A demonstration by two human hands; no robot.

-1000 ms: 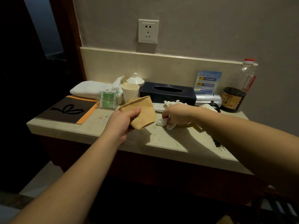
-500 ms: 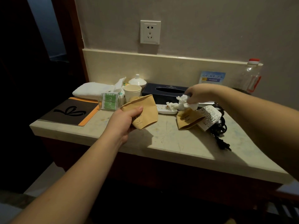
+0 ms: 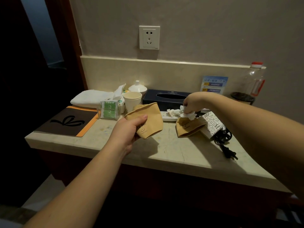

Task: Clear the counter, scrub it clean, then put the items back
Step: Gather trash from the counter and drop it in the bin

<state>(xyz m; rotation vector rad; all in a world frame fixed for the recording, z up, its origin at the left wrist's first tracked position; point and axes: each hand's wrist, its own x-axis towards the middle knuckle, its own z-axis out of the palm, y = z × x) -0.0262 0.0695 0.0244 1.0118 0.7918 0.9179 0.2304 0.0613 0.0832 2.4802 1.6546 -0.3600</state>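
Note:
My left hand grips a tan paper cup sleeve, held just above the pale stone counter. My right hand pinches a crumpled white tissue right over a second tan sleeve that lies on its side on the counter. More crumpled tissue sits on a white remote-like device beside it.
Along the back stand a folded white towel, a clear holder of green tea bags, a paper cup, a lidded white bowl, a dark tissue box and a plastic bottle. A brown-orange folder lies left; a patterned box and black cord lie right.
My right hand, pinching the tissue, has moved from the counter's middle back to the second sleeve and now hovers low over it. My left hand keeps holding its sleeve.

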